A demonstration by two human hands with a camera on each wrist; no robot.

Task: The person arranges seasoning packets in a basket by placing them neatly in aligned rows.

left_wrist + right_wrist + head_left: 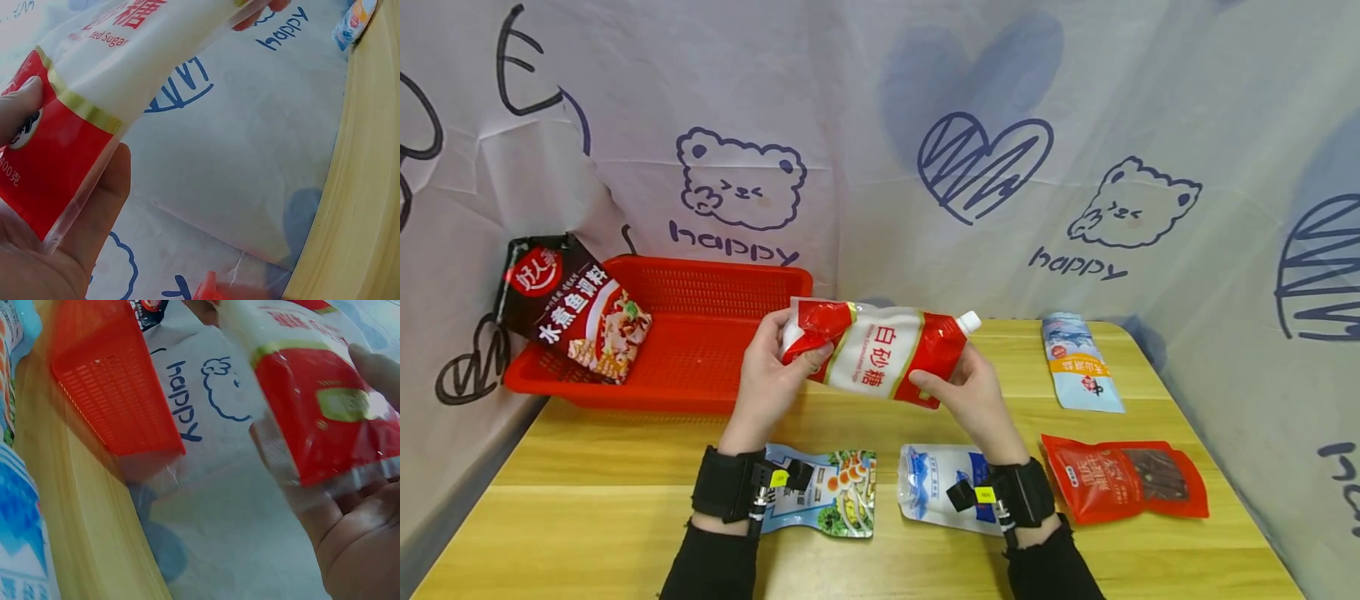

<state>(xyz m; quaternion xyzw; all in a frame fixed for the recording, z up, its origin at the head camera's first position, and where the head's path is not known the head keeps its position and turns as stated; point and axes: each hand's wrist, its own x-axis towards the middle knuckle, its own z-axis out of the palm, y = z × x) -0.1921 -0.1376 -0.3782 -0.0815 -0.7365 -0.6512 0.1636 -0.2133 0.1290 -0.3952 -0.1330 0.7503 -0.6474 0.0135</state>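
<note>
A red and white bag of granulated sugar (868, 350) with a white screw cap is held up above the table, tilted slightly so its capped end is on the right. My left hand (770, 371) grips its left end, thumb across the front. At the other end my right hand (973, 400) holds the bag below the cap, thumb on the printed face. In the left wrist view the thumb presses the red corner of the sugar bag (69, 144) with fingers behind it. The right wrist view shows the bag's red end (325, 412) between thumb and fingers.
A red plastic basket (700, 400) stands at the back left, a black seasoning packet (580, 304) leaning in it. On the wooden table (587, 508) lie a blue-green pouch (850, 492), a white-blue pouch (936, 483), a red pouch (1120, 482) and a light-blue packet (1078, 367).
</note>
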